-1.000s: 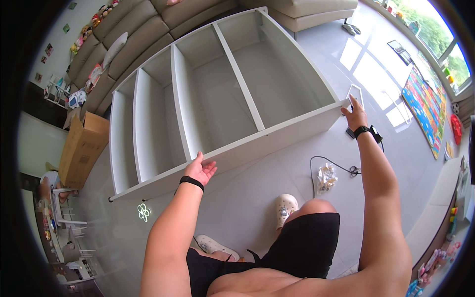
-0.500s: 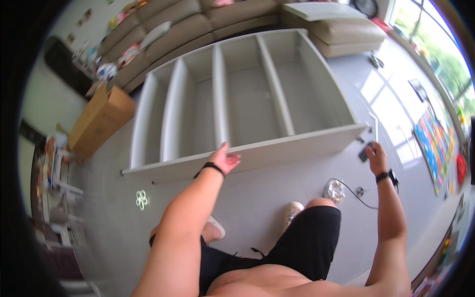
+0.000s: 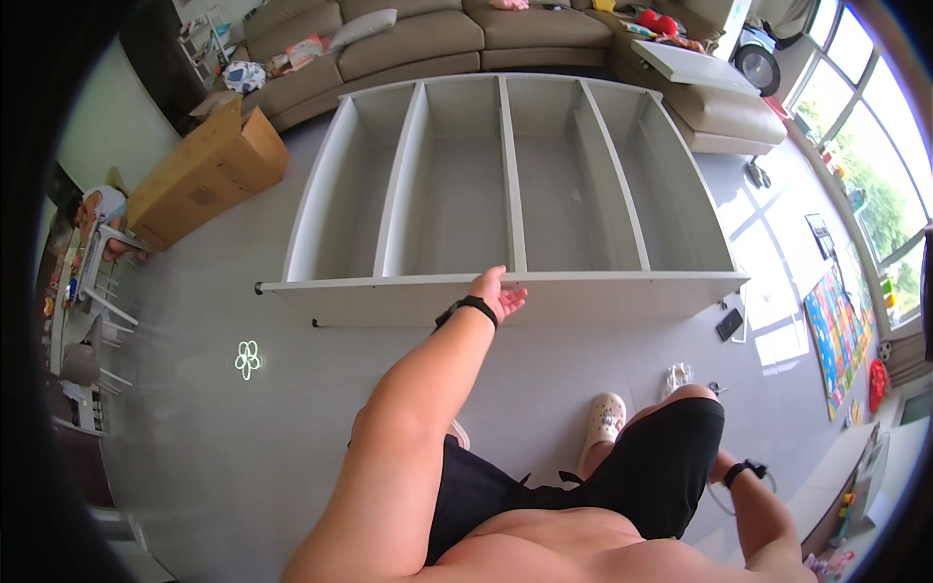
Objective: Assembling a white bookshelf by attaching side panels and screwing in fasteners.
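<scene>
A pale grey shelf unit (image 3: 520, 194) with several compartments lies on the floor in front of me. My left hand (image 3: 498, 294) rests against its near long panel, thumb at the top edge and the other fingers spread. Low on the right, my right hand (image 3: 721, 464) is beside my bent knee, which hides its fingers. A thin grey cable (image 3: 774, 479) loops around by that wrist; whether the hand grips it is hidden. A dark phone (image 3: 729, 325) lies on the floor near the unit's right corner.
A brown sofa (image 3: 413, 53) curves behind the unit. An open cardboard box (image 3: 209, 175) stands left, with a person (image 3: 102, 209) seated beyond it. A glowing flower-shaped light (image 3: 248, 360) shows on the floor. Right are a colourful mat (image 3: 838, 325) and a crumpled clear bag (image 3: 677, 377).
My right hand has let go of the phone, now on the floor, and moved down beside my knee. The cable has shifted to that hand. My left hand stays at the panel.
</scene>
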A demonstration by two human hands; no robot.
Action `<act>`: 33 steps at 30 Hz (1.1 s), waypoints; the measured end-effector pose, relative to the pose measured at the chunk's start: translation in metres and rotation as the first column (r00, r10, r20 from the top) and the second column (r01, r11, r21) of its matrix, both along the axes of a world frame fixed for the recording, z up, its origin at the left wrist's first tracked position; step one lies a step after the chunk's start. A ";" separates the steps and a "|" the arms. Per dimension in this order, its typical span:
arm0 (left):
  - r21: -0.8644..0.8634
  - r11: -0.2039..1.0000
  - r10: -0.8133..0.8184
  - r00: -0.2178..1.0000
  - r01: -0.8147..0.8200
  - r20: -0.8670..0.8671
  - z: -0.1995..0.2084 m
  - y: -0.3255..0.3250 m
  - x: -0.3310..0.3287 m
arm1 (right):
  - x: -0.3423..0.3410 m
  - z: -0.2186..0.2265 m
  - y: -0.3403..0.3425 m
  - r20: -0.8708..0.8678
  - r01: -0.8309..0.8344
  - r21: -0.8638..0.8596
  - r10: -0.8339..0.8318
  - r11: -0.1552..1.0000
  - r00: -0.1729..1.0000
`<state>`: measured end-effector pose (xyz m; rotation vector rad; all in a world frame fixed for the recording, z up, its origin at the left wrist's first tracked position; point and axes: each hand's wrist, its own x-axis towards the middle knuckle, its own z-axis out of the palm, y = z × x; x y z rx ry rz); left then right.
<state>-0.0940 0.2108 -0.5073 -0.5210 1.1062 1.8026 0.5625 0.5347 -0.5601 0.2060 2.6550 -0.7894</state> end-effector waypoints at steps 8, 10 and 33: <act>-0.043 0.968 -0.249 0.967 0.247 -0.046 0.000 -0.048 -0.009 | -0.069 -0.075 -0.091 0.650 0.758 -0.010 -0.571 0.652 0.501; 0.060 0.964 -0.264 0.963 0.260 0.058 0.002 -0.066 -0.018 | -0.097 -0.098 -0.088 0.669 0.778 -0.017 -0.571 0.628 0.476; 0.027 0.999 -0.029 0.915 0.019 0.401 0.038 -0.045 -0.027 | -0.259 -0.159 -0.042 0.747 0.876 -0.061 -0.560 0.478 0.358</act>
